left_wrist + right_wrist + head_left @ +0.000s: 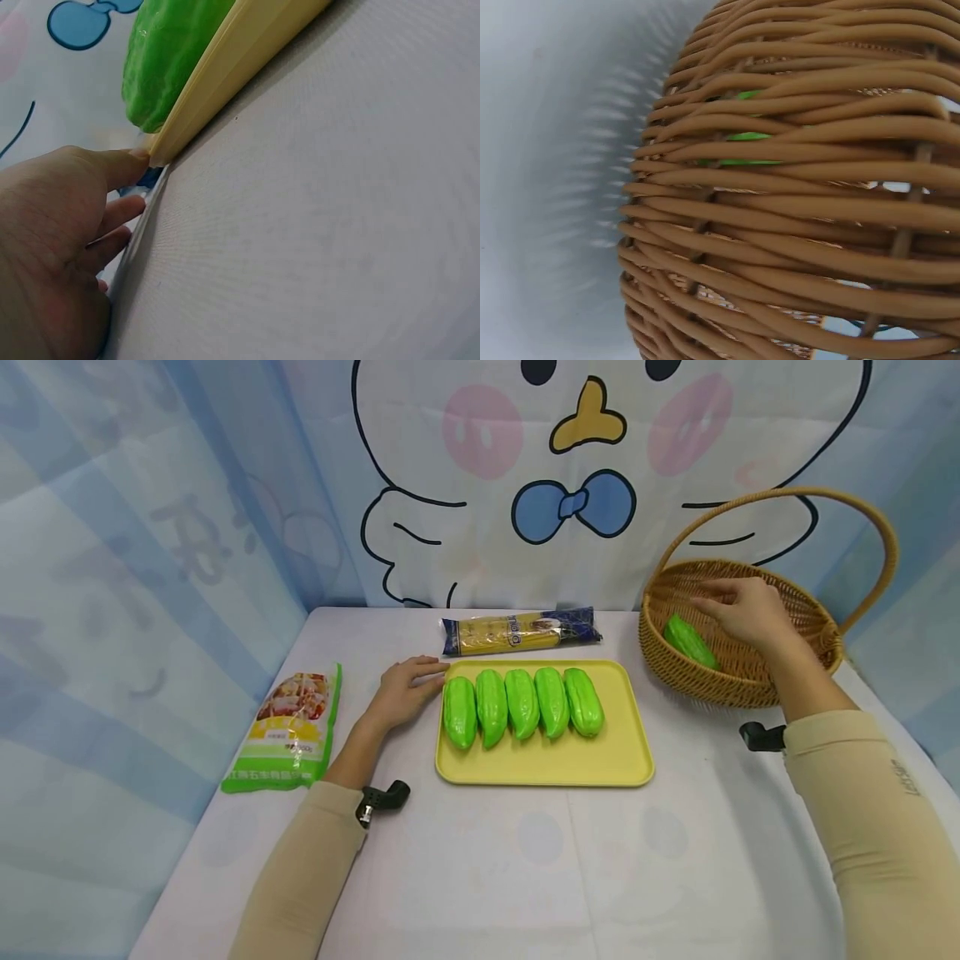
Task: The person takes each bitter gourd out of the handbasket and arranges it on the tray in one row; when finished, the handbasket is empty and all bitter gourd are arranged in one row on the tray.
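Several bright green, ribbed bitter melons (522,703) lie side by side in a row on the yellow tray (540,768). My left hand (408,692) rests beside the tray's back left corner, its fingertips at the rim. In the left wrist view, a digit of that hand (67,217) meets the tray's edge close to a bitter melon (172,67). Over the wicker basket (720,689) hovers my right hand (746,608), fingers extended and nothing held between them. One bitter melon (690,642) lies inside the basket, below those fingers. The right wrist view shows mostly basket weave (780,202), with green glimpsed through it.
Behind the tray lies a packet of noodles (517,632). A green and white food pouch (288,727) is on the left side of the table. The basket's tall arched handle (888,543) rises at the right. Printed curtains (480,543) enclose the table's back and sides.
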Demonstrator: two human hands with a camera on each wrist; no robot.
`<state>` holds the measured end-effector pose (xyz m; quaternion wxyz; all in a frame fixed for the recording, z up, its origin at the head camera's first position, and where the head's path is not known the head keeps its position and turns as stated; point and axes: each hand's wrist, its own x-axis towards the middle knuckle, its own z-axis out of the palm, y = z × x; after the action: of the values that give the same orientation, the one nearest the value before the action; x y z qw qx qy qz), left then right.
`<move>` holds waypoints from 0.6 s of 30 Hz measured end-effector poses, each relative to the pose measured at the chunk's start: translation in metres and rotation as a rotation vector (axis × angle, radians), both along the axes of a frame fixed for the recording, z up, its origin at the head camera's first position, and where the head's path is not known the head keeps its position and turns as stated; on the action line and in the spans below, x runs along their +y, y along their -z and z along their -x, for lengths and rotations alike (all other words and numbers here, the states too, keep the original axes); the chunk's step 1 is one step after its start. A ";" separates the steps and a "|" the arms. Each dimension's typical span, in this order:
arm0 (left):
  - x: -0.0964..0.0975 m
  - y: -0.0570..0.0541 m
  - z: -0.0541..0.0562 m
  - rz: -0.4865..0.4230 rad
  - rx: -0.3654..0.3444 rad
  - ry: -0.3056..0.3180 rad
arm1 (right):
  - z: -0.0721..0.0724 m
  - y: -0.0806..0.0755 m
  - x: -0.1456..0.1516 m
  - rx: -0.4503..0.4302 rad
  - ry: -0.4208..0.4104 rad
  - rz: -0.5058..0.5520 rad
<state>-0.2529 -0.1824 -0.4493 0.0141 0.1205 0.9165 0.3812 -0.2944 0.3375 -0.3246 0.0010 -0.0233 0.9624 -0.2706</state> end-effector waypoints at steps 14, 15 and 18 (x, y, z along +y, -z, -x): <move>0.000 0.001 0.001 0.000 0.004 -0.004 | -0.003 0.018 0.004 -0.126 -0.101 -0.044; 0.000 0.001 0.001 0.000 0.006 -0.004 | -0.003 0.020 0.004 -0.151 -0.104 -0.043; 0.000 0.002 0.001 0.002 0.009 0.001 | -0.004 0.024 0.004 -0.203 -0.107 -0.052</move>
<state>-0.2535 -0.1822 -0.4509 0.0101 0.1226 0.9170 0.3795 -0.2905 0.3419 -0.3481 0.1134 -0.0472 0.9614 -0.2462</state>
